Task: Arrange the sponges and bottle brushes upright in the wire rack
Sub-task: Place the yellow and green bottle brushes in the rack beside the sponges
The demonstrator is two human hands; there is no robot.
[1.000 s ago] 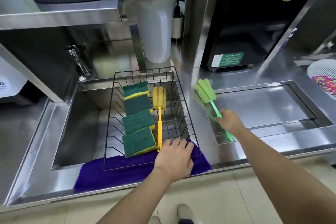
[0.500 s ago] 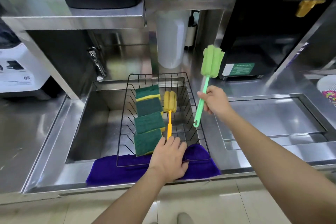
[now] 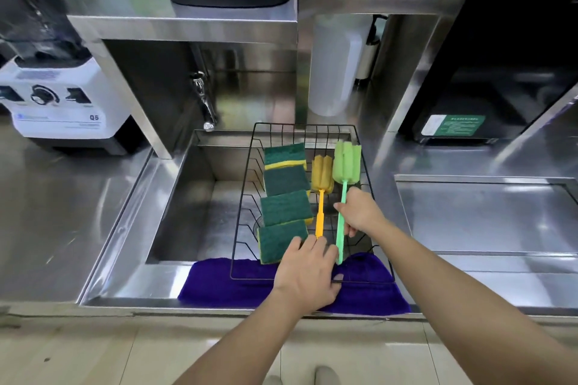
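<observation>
A black wire rack [image 3: 362, 147] sits over the sink's right side, its front on a purple cloth [image 3: 225, 284]. Several green-and-yellow sponges [image 3: 286, 208] stand on edge in a row along its left part. A yellow bottle brush [image 3: 321, 184] leans beside them, foam head at the back. My right hand [image 3: 359, 212] grips the handle of a green bottle brush [image 3: 345, 162], which lies in the rack just right of the yellow one. My left hand [image 3: 308, 272] rests on the rack's front rim, fingers curled over the wire.
The steel sink [image 3: 187, 212] lies left of the rack, with a tap [image 3: 203, 100] behind it. A white blender base [image 3: 62, 103] stands far left. A recessed steel lid [image 3: 488, 212] is on the right. A white bottle [image 3: 337, 66] stands behind the rack.
My right hand lifted the green brush off the right counter, swung it upright, and has now lowered it into the rack beside the yellow brush. My left hand stayed on the rack's front.
</observation>
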